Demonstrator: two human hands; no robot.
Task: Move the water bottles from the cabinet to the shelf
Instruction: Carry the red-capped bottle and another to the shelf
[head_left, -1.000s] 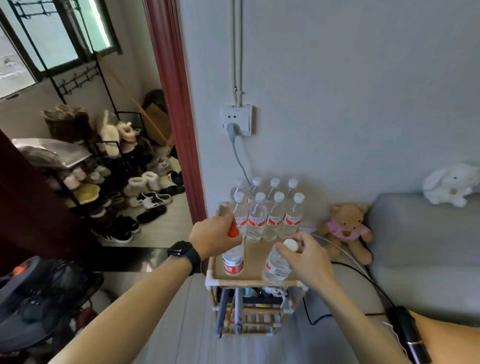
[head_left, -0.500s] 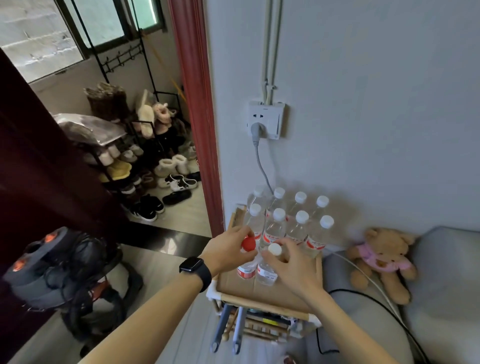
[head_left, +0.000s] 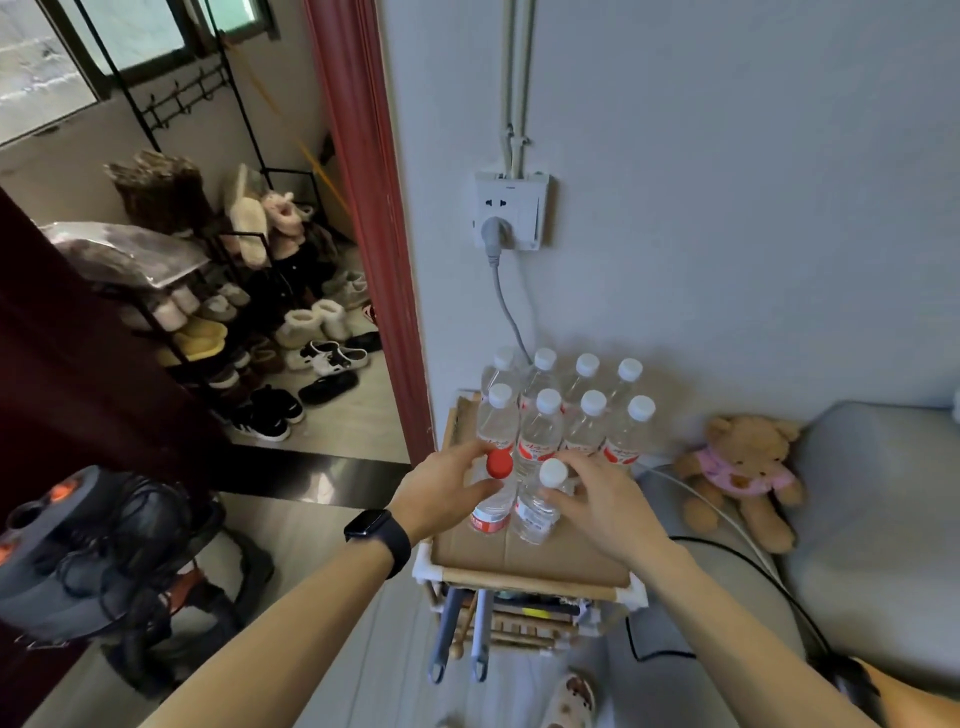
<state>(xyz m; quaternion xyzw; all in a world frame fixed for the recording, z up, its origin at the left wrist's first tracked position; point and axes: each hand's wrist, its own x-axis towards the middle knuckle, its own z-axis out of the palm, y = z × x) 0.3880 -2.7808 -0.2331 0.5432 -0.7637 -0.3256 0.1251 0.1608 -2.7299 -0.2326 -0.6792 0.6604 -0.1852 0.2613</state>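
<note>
A small wooden shelf (head_left: 524, 577) topped with cardboard stands against the wall. Several clear water bottles (head_left: 540, 436) with white caps stand in two rows at its back. In front of them stand a red-capped bottle (head_left: 491, 512) and a white-capped bottle (head_left: 535, 512), side by side and upright on the cardboard. My left hand (head_left: 441, 491) curls round the neck of the red-capped bottle. My right hand (head_left: 597, 499) holds the white-capped bottle just under its cap.
A wall socket (head_left: 511, 210) with a grey cable hangs above the bottles. A teddy bear (head_left: 737, 475) leans against a grey sofa (head_left: 878, 499) on the right. A doorway with a red frame (head_left: 374, 223) opens left onto a shoe rack (head_left: 218, 312). A black fan (head_left: 78, 561) stands at lower left.
Both hands moved the two bottles back across the cardboard, up against the rows of bottles. The view shifted closer and to the left.
</note>
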